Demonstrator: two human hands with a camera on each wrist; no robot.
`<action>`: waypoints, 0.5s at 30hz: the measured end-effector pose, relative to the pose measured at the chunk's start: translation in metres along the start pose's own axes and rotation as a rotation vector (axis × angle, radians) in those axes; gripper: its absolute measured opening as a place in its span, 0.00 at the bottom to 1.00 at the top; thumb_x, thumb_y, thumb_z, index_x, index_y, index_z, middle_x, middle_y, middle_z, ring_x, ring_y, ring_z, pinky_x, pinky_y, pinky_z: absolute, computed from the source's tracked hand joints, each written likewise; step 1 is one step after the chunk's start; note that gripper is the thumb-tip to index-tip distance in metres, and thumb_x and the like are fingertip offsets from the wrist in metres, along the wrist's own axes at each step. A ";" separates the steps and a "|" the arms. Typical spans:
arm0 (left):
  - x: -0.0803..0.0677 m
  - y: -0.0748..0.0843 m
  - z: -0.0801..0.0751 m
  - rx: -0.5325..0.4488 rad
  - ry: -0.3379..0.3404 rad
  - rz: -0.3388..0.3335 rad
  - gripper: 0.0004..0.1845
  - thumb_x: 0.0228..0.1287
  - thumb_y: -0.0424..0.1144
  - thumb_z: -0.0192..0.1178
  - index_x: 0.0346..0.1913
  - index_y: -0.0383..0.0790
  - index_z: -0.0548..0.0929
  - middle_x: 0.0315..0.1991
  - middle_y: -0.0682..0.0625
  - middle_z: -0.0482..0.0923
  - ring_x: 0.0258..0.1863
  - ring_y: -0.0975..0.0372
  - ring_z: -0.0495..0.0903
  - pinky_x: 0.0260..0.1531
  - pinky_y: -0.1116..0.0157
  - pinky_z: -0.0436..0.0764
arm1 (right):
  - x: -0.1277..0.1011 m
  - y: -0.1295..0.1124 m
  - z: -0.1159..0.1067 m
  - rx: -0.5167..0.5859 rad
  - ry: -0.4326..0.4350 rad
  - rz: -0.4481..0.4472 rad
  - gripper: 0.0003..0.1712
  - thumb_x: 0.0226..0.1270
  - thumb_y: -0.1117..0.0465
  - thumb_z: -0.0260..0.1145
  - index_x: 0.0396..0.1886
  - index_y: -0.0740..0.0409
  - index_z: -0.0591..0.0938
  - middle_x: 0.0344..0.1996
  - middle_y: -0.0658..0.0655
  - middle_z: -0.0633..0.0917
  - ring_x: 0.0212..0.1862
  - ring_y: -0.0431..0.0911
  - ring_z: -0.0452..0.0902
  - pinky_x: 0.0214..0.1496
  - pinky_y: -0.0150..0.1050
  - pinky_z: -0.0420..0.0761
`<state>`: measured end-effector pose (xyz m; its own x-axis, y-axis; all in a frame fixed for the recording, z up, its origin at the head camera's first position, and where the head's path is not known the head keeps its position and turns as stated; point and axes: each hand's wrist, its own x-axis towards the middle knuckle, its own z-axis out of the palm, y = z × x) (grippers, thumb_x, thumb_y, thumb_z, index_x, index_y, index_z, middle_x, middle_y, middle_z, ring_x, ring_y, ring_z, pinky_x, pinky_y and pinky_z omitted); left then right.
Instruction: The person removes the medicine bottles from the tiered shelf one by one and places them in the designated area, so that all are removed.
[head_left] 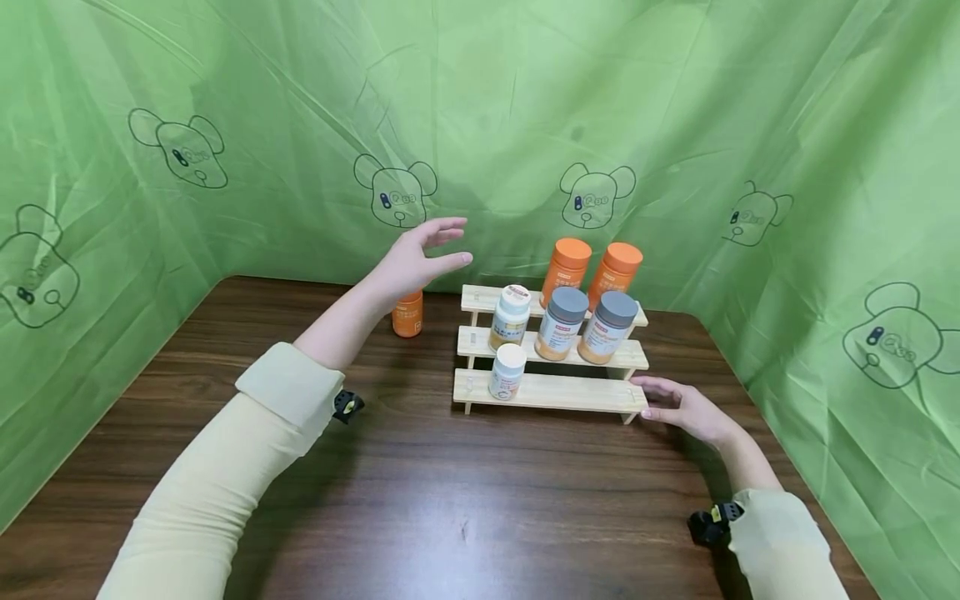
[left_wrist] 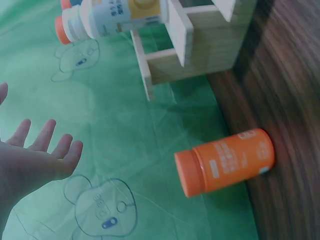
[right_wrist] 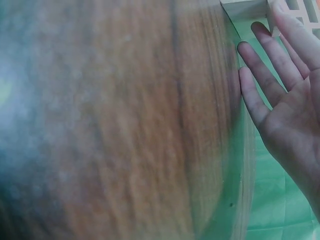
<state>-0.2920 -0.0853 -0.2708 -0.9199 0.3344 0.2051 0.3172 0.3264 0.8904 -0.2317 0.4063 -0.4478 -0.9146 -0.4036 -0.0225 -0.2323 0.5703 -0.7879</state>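
A three-tier wooden stand point(head_left: 555, 390) holds several supplement bottles. Two orange bottles point(head_left: 567, 265) are on its top tier. The middle tier carries two grey-lidded bottles point(head_left: 562, 323) and a white-lidded bottle point(head_left: 511, 317); a smaller white bottle point(head_left: 507, 372) sits at the left of the bottom tier. My left hand point(head_left: 420, 260) hangs in the air left of the stand, fingers spread and holding nothing. Below it an upright orange bottle point(left_wrist: 227, 161) stands on the table, partly hidden in the head view. My right hand point(head_left: 686, 408) is at the stand's right end, fingers extended; contact is hard to tell.
The dark wood table point(head_left: 450, 517) reaches toward the front. Green cloth point(head_left: 495, 100) with bear-head outlines hangs behind the stand and along both sides. A small black device point(head_left: 347, 406) is strapped at the left wrist, and a similar black device point(head_left: 712, 525) at the right.
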 end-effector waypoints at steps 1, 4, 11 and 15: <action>0.001 0.002 0.002 -0.004 -0.005 0.002 0.34 0.58 0.54 0.65 0.67 0.60 0.65 0.67 0.56 0.66 0.68 0.62 0.61 0.64 0.52 0.63 | 0.000 0.000 0.000 -0.002 0.000 0.001 0.31 0.62 0.59 0.67 0.65 0.53 0.71 0.61 0.61 0.75 0.57 0.27 0.68 0.55 0.22 0.67; 0.004 0.008 0.007 -0.005 -0.013 0.000 0.34 0.57 0.55 0.65 0.67 0.62 0.65 0.67 0.58 0.66 0.68 0.62 0.60 0.65 0.51 0.62 | 0.000 0.001 -0.001 -0.003 0.000 0.004 0.30 0.62 0.58 0.67 0.65 0.52 0.71 0.61 0.61 0.75 0.57 0.27 0.68 0.56 0.22 0.66; 0.011 0.018 0.022 -0.003 -0.042 0.020 0.36 0.56 0.56 0.65 0.68 0.62 0.64 0.67 0.59 0.65 0.68 0.63 0.59 0.65 0.51 0.61 | 0.001 0.001 0.000 0.012 -0.003 0.010 0.31 0.62 0.58 0.67 0.65 0.53 0.71 0.60 0.62 0.75 0.57 0.27 0.68 0.56 0.24 0.67; 0.015 0.022 0.031 -0.025 -0.056 0.035 0.36 0.56 0.55 0.65 0.67 0.62 0.65 0.68 0.58 0.64 0.68 0.63 0.59 0.65 0.51 0.62 | 0.001 0.001 0.000 0.011 -0.001 0.016 0.31 0.62 0.58 0.67 0.65 0.53 0.71 0.60 0.61 0.75 0.57 0.27 0.69 0.56 0.23 0.67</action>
<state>-0.2915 -0.0459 -0.2603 -0.8939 0.3940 0.2137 0.3422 0.2917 0.8932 -0.2327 0.4067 -0.4483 -0.9178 -0.3954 -0.0361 -0.2139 0.5691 -0.7939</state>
